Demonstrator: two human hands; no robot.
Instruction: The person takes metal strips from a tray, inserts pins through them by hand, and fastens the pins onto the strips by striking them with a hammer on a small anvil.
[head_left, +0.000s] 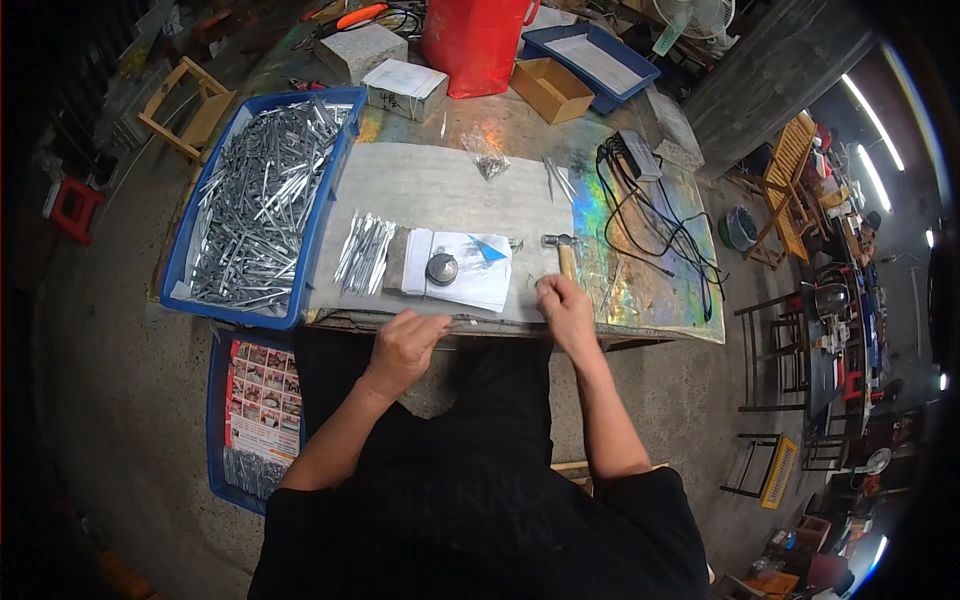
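My left hand (404, 348) is at the table's front edge, its fingers closed toward the right; whatever they pinch is too small to make out. Level with it on the right, my right hand (567, 312) is curled closed, its contents hidden. Just beyond that hand lies a hammer (567, 262) with a wooden handle; the handle's near end is hidden, so I cannot tell whether they touch. Between and beyond my hands, a round dark metal weight (441, 268) sits on white papers (485, 285) atop a block. Left of it lies a row of flat metal strips (366, 253).
A blue tray (352, 130) heaped with metal strips stands at the table's left. Farther back are a small plastic bag (487, 160), a red container (470, 50) and a cardboard box (551, 92). Black cables (640, 215) spread on the right. Another blue tray (215, 430) is below left.
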